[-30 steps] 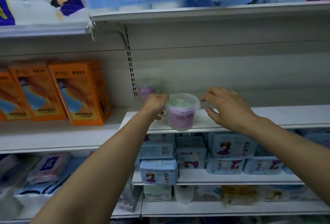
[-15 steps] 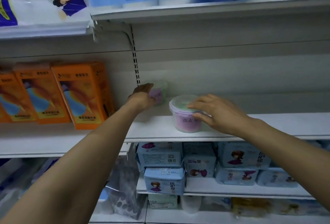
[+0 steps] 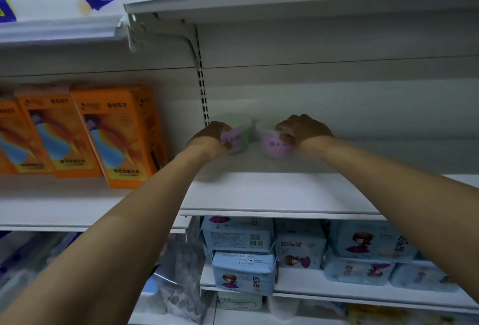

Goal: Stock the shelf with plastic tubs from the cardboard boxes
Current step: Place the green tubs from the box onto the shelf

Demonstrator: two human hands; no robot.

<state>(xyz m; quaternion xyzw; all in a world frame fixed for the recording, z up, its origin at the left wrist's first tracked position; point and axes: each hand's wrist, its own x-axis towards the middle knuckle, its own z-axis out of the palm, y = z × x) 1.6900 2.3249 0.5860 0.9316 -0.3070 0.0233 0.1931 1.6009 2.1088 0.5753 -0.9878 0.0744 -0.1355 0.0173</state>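
The right hand (image 3: 302, 128) is now gripping the right tub (image 3: 274, 146) deep on the shelf (image 3: 272, 192), having slid it from the front edge back to just beside the left tub (image 3: 239, 133). The left hand (image 3: 211, 134), which was resting against that front tub a second ago and then reaching rearward, is now curling its fingers round the left tub near the back panel (image 3: 337, 107).

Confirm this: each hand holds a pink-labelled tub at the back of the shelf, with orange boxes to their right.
Wrong side: the head view shows the orange boxes to their left. The rest holds: the left hand grips the left tub, the right hand the right tub, at the back of the shelf.
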